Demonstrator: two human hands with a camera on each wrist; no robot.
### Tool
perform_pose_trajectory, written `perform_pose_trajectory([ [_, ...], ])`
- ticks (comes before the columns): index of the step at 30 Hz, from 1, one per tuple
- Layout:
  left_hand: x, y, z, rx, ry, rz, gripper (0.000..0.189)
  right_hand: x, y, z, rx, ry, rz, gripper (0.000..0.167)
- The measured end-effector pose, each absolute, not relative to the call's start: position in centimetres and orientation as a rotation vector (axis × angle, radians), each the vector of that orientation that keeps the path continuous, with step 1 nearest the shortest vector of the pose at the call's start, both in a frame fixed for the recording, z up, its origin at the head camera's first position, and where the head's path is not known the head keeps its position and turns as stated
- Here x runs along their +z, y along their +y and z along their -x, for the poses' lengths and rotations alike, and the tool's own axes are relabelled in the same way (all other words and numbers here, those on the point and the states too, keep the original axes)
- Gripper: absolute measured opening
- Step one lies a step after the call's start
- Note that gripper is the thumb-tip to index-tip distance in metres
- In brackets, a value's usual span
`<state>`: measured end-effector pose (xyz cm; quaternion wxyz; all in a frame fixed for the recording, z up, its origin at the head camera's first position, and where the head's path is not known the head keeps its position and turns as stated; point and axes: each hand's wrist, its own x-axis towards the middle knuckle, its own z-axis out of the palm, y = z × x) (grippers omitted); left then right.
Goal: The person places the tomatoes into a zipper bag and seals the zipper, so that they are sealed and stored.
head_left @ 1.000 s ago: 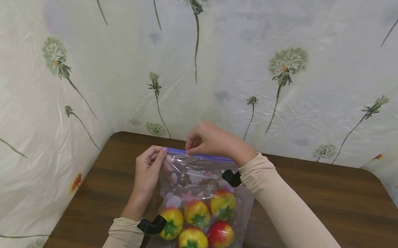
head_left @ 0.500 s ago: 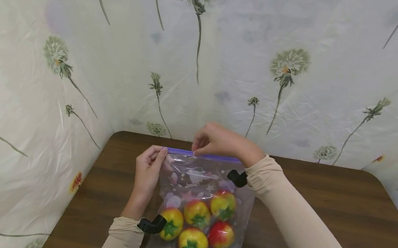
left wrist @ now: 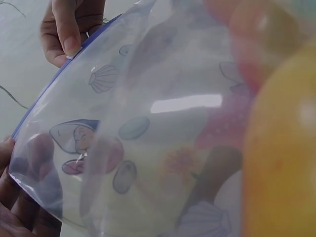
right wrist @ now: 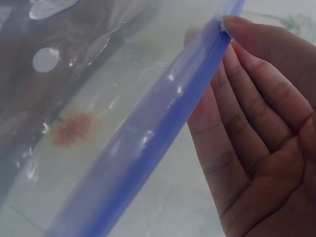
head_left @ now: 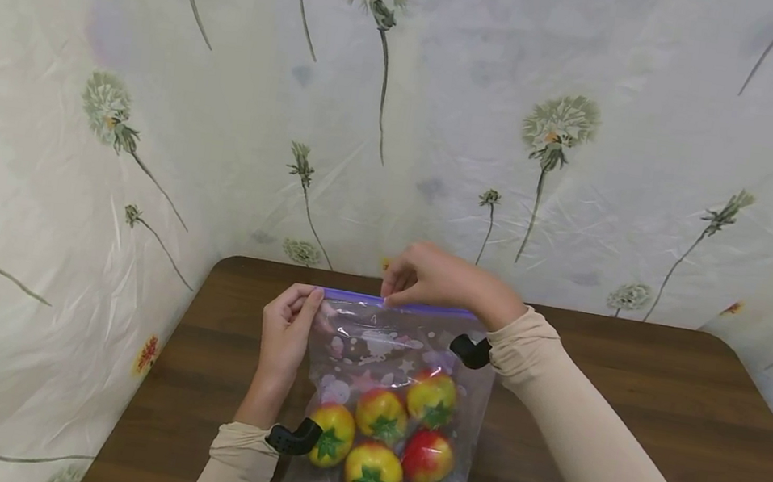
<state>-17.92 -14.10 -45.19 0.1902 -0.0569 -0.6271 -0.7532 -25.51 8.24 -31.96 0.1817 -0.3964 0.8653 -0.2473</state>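
A clear zip bag (head_left: 360, 331) with printed pictures and a blue zip strip (head_left: 350, 296) is held up above the table. Its upper left corner is pinched between thumb and fingers of my left hand (head_left: 289, 322). With thumb and forefinger my right hand (head_left: 429, 277) pinches a small white slider (right wrist: 225, 26) on the strip, roughly midway along the top; the other fingers lie behind the strip in the right wrist view. Inside the bag's lower part are several round yellow-and-red fruits (head_left: 374, 474) with green star-shaped leaves, one partly hidden behind the left wrist camera.
The bag is over a dark brown wooden table (head_left: 599, 407). A pale sheet printed with dandelions (head_left: 461, 120) hangs behind and to the left. Black wrist cameras (head_left: 295, 435) sit on both forearms, close to the bag.
My right hand has slid to the right along the blue zip strip, still pinching the slider. The left hand keeps its place at the corner, and the fruits have hardly moved.
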Motion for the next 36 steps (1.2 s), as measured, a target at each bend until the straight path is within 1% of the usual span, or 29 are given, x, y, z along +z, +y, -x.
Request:
perform_pose_trajectory([
  [4,-45.2,-14.1,17.9,-2.109,-1.767,0.160,0.025,-32.0,8.6,25.4,-0.717,2.439,1.116,0.004],
  [10,-45.2,-14.2,17.9,-2.102,-1.784,0.165,0.029,-32.2,9.1,25.4,-0.736,2.434,1.094,0.005],
  [15,-45.2,-14.2,17.8,-2.100,-1.785,0.159,0.027,-32.1,9.6,25.3,-0.737,2.429,1.083,0.007],
  [20,-45.2,-14.2,17.8,-2.087,-1.793,0.146,0.024,-32.2,10.2,25.4,-0.742,2.429,1.074,0.005],
  [36,-45.1,-14.3,17.8,-2.088,-1.794,0.143,0.025,-32.6,12.3,25.4,-0.761,2.443,1.064,0.004],
])
